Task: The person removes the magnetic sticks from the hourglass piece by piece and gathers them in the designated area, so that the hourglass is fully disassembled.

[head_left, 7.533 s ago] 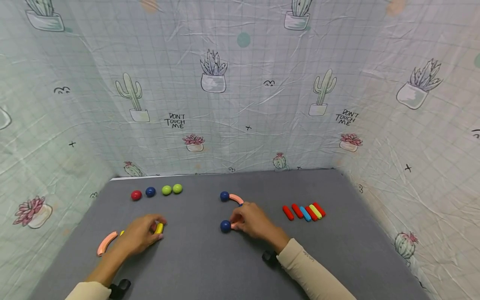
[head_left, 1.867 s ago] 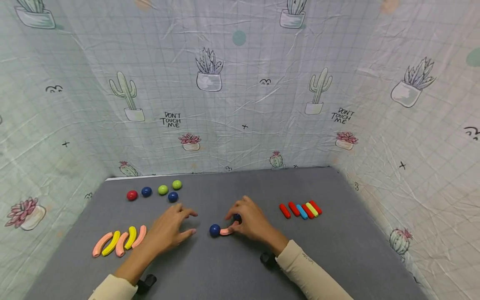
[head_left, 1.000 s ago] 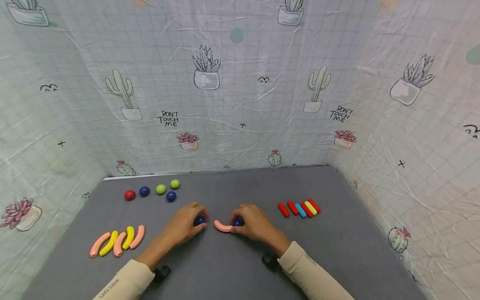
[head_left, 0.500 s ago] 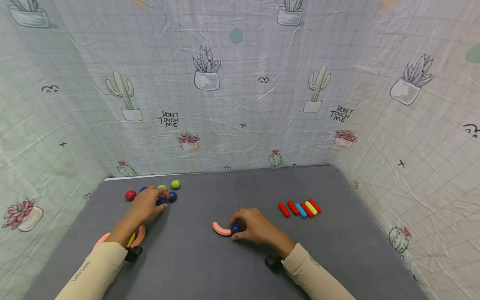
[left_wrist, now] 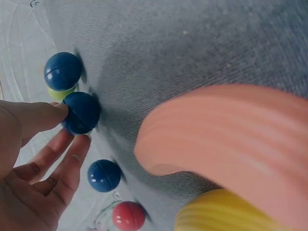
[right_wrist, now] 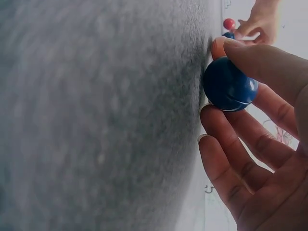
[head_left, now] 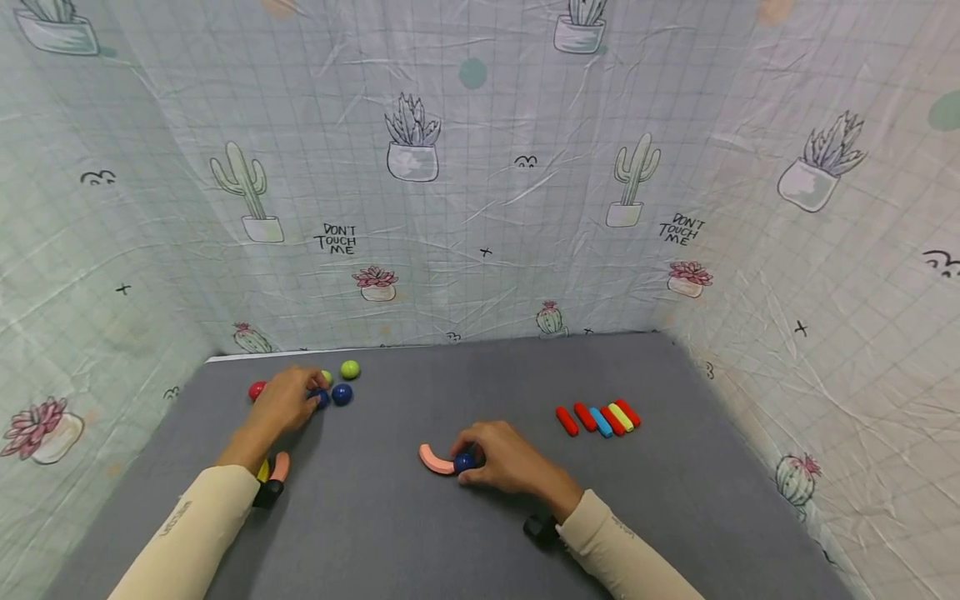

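At the back left of the grey table, my left hand [head_left: 285,402] pinches a blue ball [left_wrist: 81,113] between thumb and fingers, low over the cloth. A second blue ball [head_left: 342,393] is just right of it, a green ball [head_left: 350,369] behind. In the left wrist view another blue ball [left_wrist: 104,175] and a red ball [left_wrist: 129,216] show beyond the fingers. Near the table's middle my right hand [head_left: 501,457] grips a blue ball [right_wrist: 230,84] between thumb and fingers. One end of a curved pink rod [head_left: 435,460] meets that ball; the other points left.
Beneath the left forearm lie curved rods, a pink one [head_left: 281,467] and a yellow one [left_wrist: 226,211], partly covered by the sleeve. Several short straight rods, red, blue and yellow [head_left: 621,417], lie in a row at right. Printed cloth walls [head_left: 480,292] enclose the table.
My left hand took a blue ball off the pink rod's left end and carried it to the balls at back left. My right hand shifted slightly left and nearer with its ball and rod.
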